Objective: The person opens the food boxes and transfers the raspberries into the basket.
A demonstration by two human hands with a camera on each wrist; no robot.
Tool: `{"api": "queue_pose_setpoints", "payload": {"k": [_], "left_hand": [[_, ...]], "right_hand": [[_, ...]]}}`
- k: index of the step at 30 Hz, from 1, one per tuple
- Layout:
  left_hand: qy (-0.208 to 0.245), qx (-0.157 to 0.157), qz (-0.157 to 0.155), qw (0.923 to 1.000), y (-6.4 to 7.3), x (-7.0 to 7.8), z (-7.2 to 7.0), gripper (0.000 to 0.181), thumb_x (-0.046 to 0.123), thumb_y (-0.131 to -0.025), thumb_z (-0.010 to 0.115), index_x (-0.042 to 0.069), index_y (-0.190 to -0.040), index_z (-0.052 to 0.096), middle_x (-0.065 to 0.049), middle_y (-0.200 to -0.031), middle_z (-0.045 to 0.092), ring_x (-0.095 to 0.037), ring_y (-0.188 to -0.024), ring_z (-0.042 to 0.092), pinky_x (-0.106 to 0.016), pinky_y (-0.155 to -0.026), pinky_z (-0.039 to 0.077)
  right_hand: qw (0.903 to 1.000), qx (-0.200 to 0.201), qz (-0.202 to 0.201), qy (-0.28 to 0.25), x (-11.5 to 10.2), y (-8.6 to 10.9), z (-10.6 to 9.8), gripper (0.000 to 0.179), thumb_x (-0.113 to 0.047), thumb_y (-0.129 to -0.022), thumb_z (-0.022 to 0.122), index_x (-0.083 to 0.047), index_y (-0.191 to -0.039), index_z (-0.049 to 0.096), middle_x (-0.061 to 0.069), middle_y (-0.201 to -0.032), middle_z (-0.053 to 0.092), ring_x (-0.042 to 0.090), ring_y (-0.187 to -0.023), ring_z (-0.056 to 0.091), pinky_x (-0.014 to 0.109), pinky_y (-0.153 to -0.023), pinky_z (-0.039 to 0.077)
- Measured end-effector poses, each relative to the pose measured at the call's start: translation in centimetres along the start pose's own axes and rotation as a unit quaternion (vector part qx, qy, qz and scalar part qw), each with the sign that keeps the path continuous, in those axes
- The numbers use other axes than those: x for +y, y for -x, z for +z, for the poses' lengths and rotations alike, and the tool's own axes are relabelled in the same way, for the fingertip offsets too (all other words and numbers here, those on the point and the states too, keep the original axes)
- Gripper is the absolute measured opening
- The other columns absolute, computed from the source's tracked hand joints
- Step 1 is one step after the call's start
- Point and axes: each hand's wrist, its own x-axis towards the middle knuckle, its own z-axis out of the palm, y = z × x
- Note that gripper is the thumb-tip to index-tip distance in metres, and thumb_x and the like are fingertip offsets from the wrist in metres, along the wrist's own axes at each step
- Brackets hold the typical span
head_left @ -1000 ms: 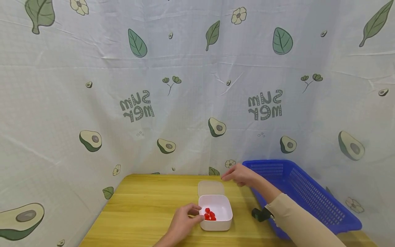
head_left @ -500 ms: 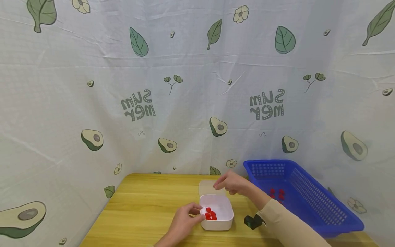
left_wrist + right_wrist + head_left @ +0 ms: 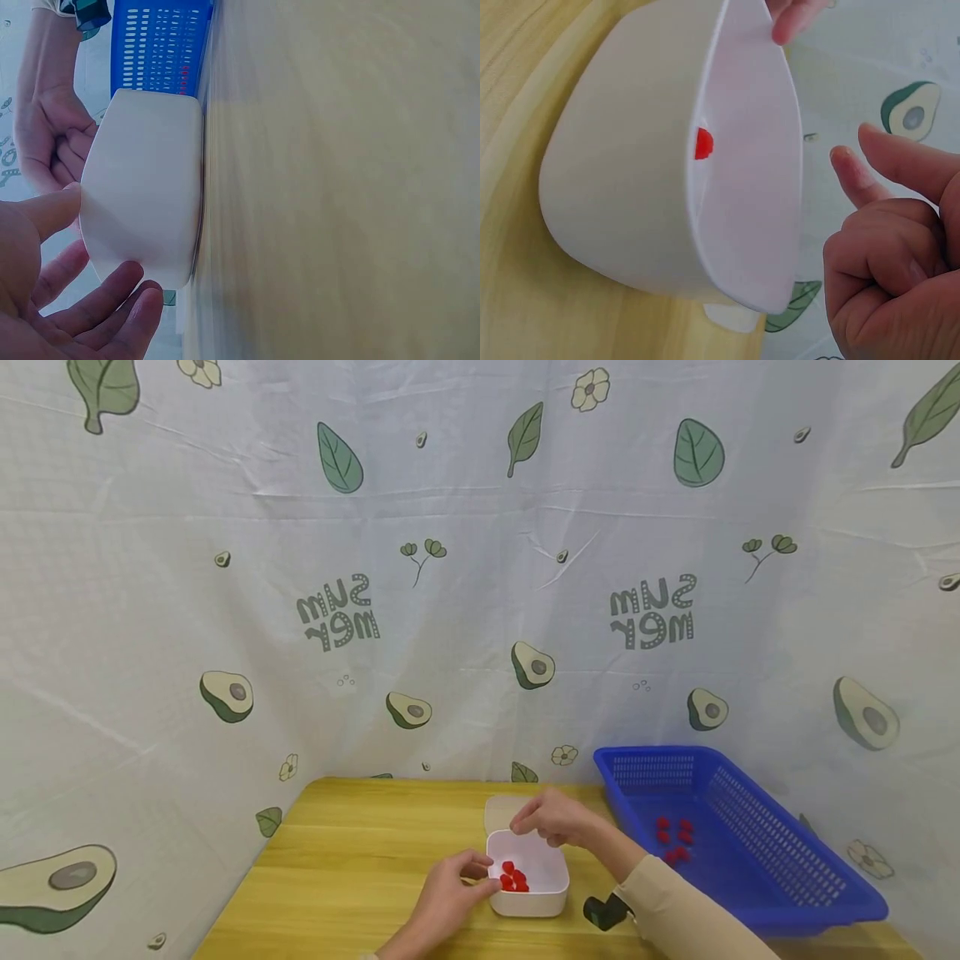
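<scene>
The white box (image 3: 528,906) stands upright on the bench (image 3: 360,860), between your two hands, its open top facing up. Against its near-left corner is your left hand (image 3: 450,887), with the thumb by the near wall and the other fingers bent round the left side, so you have a loose grip on that corner. A cluster of red pieces (image 3: 519,878) lies inside, towards the near-left part of the box floor and close to your left thumb.

Your right hand (image 3: 557,818) hovers above the far rim, near the box but apart from it. Its thumb and forefinger stand out with a gap between the tips, the remaining fingers are folded in, and you have nothing visible in that grasp: it is released.

Behind the box lies a pale flat panel (image 3: 501,812). To the right, the blue basket (image 3: 772,847) has more red pieces (image 3: 686,837) on its floor.

Compared with a second ago, your right hand has come from beside the basket in towards the box, and the basket's red pieces, hidden then, now show past your forearm. Your left hand has kept its place on the corner.
</scene>
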Motion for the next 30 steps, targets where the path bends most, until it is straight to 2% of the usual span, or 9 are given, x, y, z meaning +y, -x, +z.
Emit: {"api": "queue_pose_setpoints", "payload": {"k": [9, 17, 27, 30], "left_hand": [[0.001, 0.0, 0.011, 0.9999, -0.1, 0.2, -0.2, 0.029, 0.029, -0.088, 0.078, 0.013, -0.112, 0.071, -0.004, -0.106, 0.073, -0.019, -0.096, 0.065, -0.043, -0.084, 0.059], [-0.011, 0.004, 0.025, 0.9996, 0.0, -0.1, -0.2, 0.029, 0.029, -0.089, 0.078, 0.012, -0.112, 0.071, -0.005, -0.105, 0.074, -0.018, -0.094, 0.066, -0.04, -0.083, 0.059], [-0.005, 0.004, 0.019, 0.9998, 0.1, 0.0, -0.1, 0.029, 0.027, -0.088, 0.079, 0.011, -0.111, 0.071, -0.007, -0.105, 0.073, -0.019, -0.094, 0.066, -0.041, -0.083, 0.059], [-0.003, 0.004, 0.017, 0.9998, 0.0, 0.0, -0.1, 0.028, 0.026, -0.088, 0.079, 0.011, -0.11, 0.071, -0.006, -0.104, 0.073, -0.019, -0.093, 0.066, -0.041, -0.082, 0.059]], "right_hand": [[1.0, 0.001, -0.003, 0.003, 0.7, 0.0, 1.3, 0.018, -0.013, -0.087, 0.077, -0.002, -0.101, 0.077, -0.003, -0.057, 0.037, 0.011, -0.048, 0.028, 0.02, -0.046, 0.027], [0.9997, -0.004, -0.004, -0.025, 1.5, -0.3, 2.7, 0.014, -0.01, -0.087, 0.076, 0.0, -0.097, 0.076, -0.004, -0.054, 0.035, 0.01, -0.047, 0.026, 0.02, -0.045, 0.025], [0.9991, 0.035, 0.015, -0.017, 1.8, -0.1, 4.0, 0.012, -0.01, -0.086, 0.076, -0.003, -0.096, 0.077, -0.006, -0.052, 0.033, 0.009, -0.045, 0.026, 0.019, -0.044, 0.026], [0.9984, 0.054, 0.018, 0.002, 1.8, -0.1, 4.5, 0.012, -0.012, -0.086, 0.076, -0.004, -0.095, 0.077, -0.007, -0.052, 0.033, 0.008, -0.045, 0.026, 0.019, -0.044, 0.027]]}}
